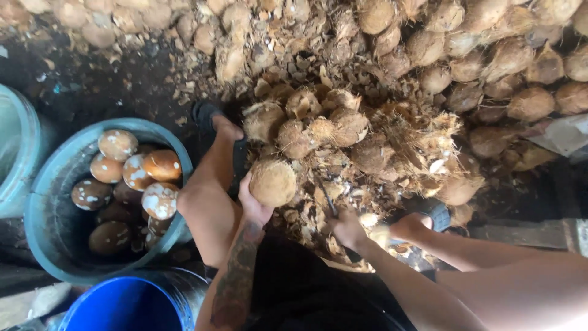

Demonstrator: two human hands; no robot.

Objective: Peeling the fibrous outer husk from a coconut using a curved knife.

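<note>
Peeled coconuts [131, 178] in tub [46, 227], left of husk heap [392, 110]

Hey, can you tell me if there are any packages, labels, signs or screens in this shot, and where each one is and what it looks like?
No packages, labels, signs or screens show. The only containers are unmarked:
Grey-blue tub, left, round, holding peeled brown-and-white coconuts.
Bright blue bucket, bottom left, round.
Pale bucket, far left edge, partly cut off.
The left hand holds a husked coconut; the right hand grips a dark tool.
</note>
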